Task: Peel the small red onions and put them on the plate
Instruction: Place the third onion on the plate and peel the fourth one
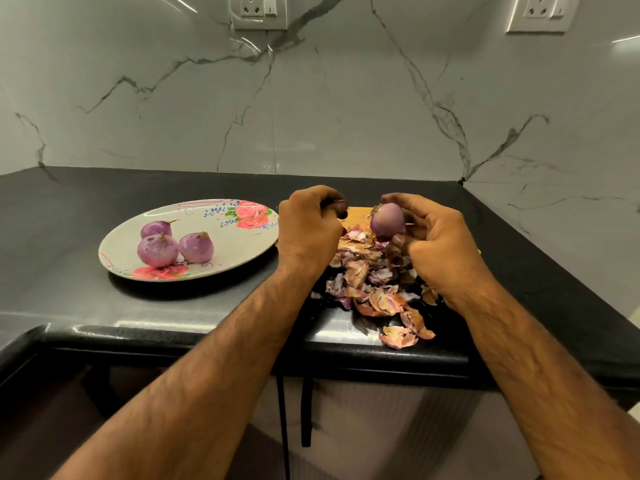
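My right hand (440, 247) grips a small red onion (386, 220), mostly peeled and with its rooty tip up, above a pile of peels. My left hand (308, 233) is curled round a small dark object (341, 208), which is mostly hidden by the fingers. It sits just left of the onion, a short gap away. To the left, a flowered white plate (239, 242) lies on the black counter and carries three peeled purple onions (157, 249) in a cluster.
Loose onion peels (372, 282) are heaped under my hands and spill to the counter's front edge (398, 336). A wooden board (356, 216) shows beneath them. A marble wall stands behind, and a side wall closes the right. The black counter (69, 244) stretches left of the plate.
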